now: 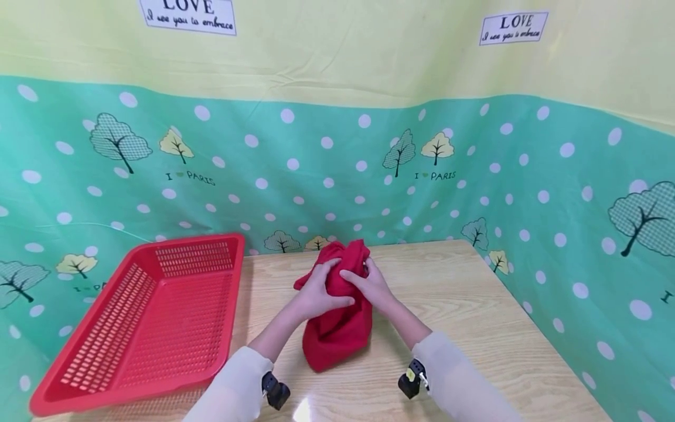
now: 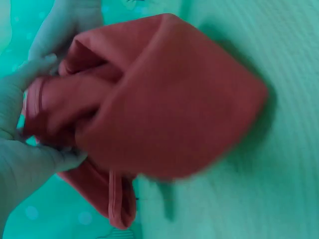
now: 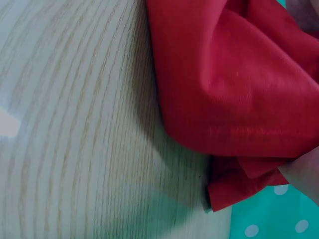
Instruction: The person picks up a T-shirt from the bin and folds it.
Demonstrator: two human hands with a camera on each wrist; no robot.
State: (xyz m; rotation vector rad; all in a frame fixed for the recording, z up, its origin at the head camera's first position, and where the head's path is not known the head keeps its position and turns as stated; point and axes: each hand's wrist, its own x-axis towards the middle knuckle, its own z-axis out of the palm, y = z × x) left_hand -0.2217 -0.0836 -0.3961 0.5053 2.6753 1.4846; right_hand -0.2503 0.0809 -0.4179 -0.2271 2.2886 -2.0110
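A bunched red cloth (image 1: 337,334) with stitched edges stands up in folds at the middle of the table. My left hand (image 1: 320,293) grips its upper part from the left, thumb across the front. From the right, my right hand (image 1: 374,284) holds the same bundle near the top, its thumb pressed over a fold and the other fingers behind, largely hidden. In the left wrist view the cloth (image 2: 184,99) bulges toward the table with a hemmed flap hanging at its side. The right wrist view has the cloth's (image 3: 239,109) smooth lower side close over the wood.
To the left lies a large red plastic basket (image 1: 228,328) with perforated walls and nothing inside. The light wood table (image 1: 448,328) reaches back to a green dotted curtain (image 1: 295,193), which also runs along the right side.
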